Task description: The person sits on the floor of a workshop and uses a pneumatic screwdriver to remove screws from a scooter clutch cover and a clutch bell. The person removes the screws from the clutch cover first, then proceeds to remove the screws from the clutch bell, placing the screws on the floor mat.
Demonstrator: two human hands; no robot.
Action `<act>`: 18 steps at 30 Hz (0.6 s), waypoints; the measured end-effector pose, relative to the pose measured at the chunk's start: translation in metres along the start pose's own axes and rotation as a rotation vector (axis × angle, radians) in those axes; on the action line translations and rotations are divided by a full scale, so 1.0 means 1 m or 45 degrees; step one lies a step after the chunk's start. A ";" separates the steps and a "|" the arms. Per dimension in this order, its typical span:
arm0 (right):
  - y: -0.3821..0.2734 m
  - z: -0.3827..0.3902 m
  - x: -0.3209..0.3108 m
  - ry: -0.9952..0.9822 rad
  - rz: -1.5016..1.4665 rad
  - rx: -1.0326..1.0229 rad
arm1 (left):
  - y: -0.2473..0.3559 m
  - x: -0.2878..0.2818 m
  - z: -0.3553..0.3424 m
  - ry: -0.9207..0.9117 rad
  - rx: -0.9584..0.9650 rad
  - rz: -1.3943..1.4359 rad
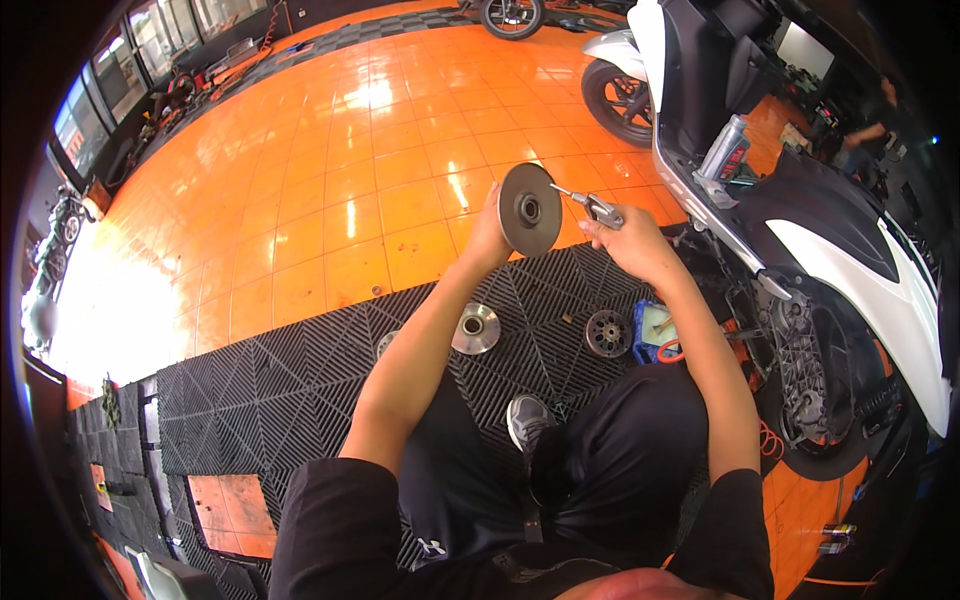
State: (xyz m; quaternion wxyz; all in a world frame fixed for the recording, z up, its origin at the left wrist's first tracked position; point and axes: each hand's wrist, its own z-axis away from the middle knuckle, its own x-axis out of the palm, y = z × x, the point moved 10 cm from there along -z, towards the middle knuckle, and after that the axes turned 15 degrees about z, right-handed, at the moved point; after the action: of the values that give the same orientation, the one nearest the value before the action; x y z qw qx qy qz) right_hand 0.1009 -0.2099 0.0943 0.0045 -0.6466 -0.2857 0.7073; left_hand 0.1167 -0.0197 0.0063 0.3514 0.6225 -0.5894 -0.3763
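A dark metal disc with a hub at its middle is held upright by my left hand, whose fingers wrap behind it. My right hand grips a silver air blow gun, its thin nozzle close to the disc's right side; whether they touch I cannot tell. Below on the black mat lie a shiny metal disc, a round part with holes and a blue tray. A partly hidden metal part sits behind my left forearm.
A white scooter with an exposed drive housing stands at my right, a bottle on its footboard and a red coiled hose below. Orange tiled floor spreads ahead. Motorbikes stand farther off. A person is at the far right.
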 end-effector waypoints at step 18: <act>0.022 0.010 0.015 -0.263 -0.045 0.198 | 0.021 -0.006 0.000 0.068 0.182 -0.383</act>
State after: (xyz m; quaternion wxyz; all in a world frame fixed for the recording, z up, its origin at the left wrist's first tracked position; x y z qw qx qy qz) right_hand 0.0971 -0.2265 0.0714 0.0376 -0.5629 -0.2402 0.7899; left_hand 0.1071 -0.0150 0.0249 0.2615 0.7368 -0.5053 -0.3652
